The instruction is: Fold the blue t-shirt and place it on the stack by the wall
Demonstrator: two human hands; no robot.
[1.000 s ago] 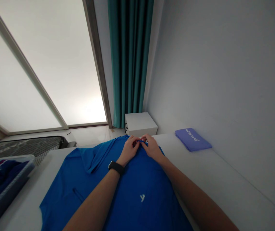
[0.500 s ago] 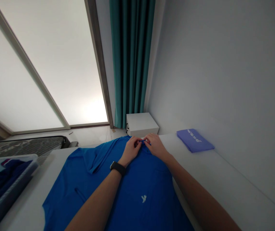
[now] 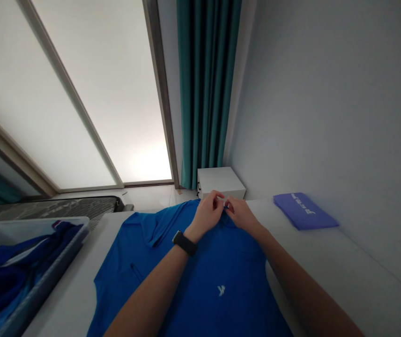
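Note:
A blue short-sleeved shirt (image 3: 242,267) with a small white logo lies spread over the white table (image 3: 84,262). At its far edge, around the collar, my left hand (image 3: 208,213) has curled fingers closed at the cloth; its exact grip is partly hidden. Close beside it, my right hand (image 3: 241,214) pinches a bit of the shirt between thumb and fingers. The fingertips of both hands nearly meet there. My forearms cross over the shirt and cover part of it, and a dark watch sits on my left wrist.
A folded purple bag (image 3: 306,211) with white lettering lies at right by the wall. At left stands a clear plastic bin (image 3: 51,267) holding dark blue clothes (image 3: 14,267). Beyond the table are a white cabinet (image 3: 220,180), a teal curtain (image 3: 205,93) and frosted sliding doors (image 3: 116,84).
The view has turned left, so everything sits further right in the picture. My left fingers have lifted slightly at the collar; my right hand stays pinched on the shirt.

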